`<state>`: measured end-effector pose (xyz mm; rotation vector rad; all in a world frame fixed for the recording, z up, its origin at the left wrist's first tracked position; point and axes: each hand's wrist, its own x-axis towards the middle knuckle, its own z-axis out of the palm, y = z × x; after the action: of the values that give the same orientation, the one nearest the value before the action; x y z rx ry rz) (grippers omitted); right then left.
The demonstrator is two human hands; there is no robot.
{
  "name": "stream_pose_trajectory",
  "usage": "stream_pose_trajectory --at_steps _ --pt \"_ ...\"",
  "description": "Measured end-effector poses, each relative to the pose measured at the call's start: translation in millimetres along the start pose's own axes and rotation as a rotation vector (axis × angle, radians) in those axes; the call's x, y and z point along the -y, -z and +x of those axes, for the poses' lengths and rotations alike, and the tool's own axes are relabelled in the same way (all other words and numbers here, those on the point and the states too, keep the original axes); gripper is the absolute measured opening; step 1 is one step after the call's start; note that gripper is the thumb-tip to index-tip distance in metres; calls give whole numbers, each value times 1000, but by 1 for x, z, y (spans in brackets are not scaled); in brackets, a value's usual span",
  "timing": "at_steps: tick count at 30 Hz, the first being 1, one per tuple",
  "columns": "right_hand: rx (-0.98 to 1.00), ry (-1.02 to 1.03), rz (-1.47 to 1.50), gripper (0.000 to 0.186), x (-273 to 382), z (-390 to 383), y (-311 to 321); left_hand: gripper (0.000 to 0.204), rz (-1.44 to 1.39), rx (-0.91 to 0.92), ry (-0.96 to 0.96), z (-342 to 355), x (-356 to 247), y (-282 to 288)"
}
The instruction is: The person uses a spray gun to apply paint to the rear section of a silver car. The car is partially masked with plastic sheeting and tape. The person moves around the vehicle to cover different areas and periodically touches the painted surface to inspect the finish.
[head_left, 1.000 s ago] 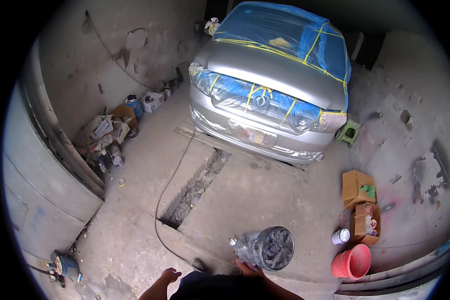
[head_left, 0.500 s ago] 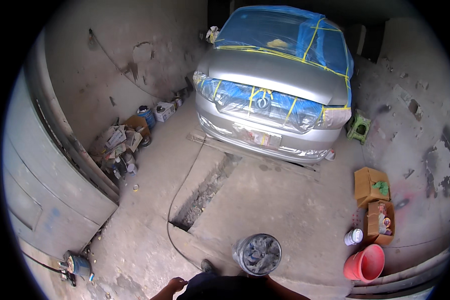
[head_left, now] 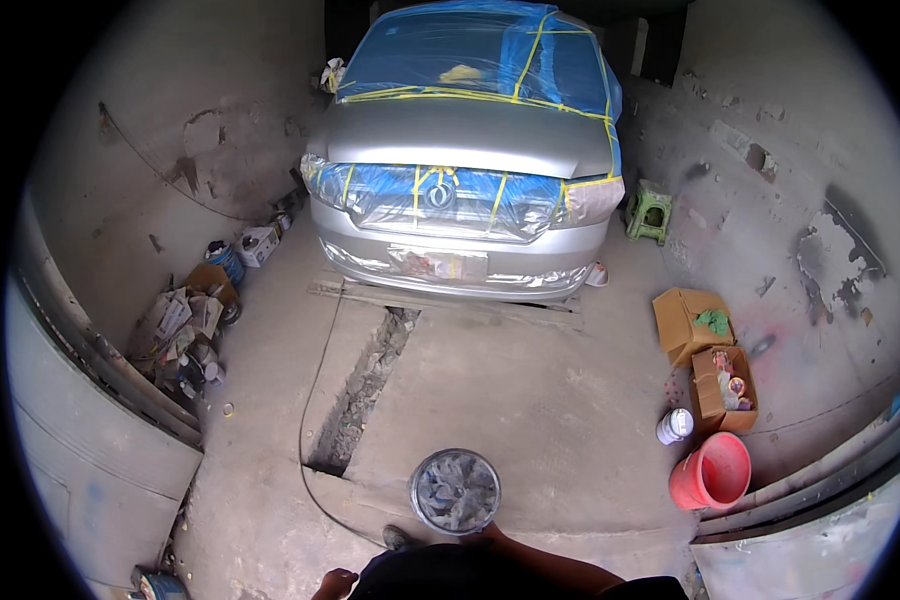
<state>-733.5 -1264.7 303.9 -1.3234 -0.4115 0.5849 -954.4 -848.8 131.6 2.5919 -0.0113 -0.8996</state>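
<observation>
My right hand (head_left: 484,537) grips the near side of a round, clear-walled bucket (head_left: 417,497) with a dark rim, held in front of me above the floor. Grey, dusty, crumpled scraps (head_left: 457,488) fill it. Its body hides most of my right fingers. At the lower edge hangs my left hand (head_left: 337,583), small in view, its fingers curled in and nothing visible in them. Beyond the bucket stands a silver car (head_left: 460,135), its windshield, grille and headlights masked with blue film and yellow tape.
A narrow trench (head_left: 355,410) with rubble runs along the floor, beside a dark hose (head_left: 305,440). On the right are a pink bucket (head_left: 685,478), a white pail (head_left: 675,427), cardboard boxes (head_left: 670,325) and a green stool (head_left: 650,205). Clutter (head_left: 185,320) lines the left wall.
The view has swung to the right, so the car and floor items sit further left. The bucket remains in my right hand; more of my right forearm shows.
</observation>
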Motion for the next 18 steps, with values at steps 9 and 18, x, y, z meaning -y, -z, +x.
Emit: stream_pose_trajectory --at_steps 9,18 --pt "-95 -147 139 64 14 -20 7 31 97 33 -68 6 -50 27" --pt "-141 -96 224 66 -68 -19 9 26 144 51 -10 6 -62 32"
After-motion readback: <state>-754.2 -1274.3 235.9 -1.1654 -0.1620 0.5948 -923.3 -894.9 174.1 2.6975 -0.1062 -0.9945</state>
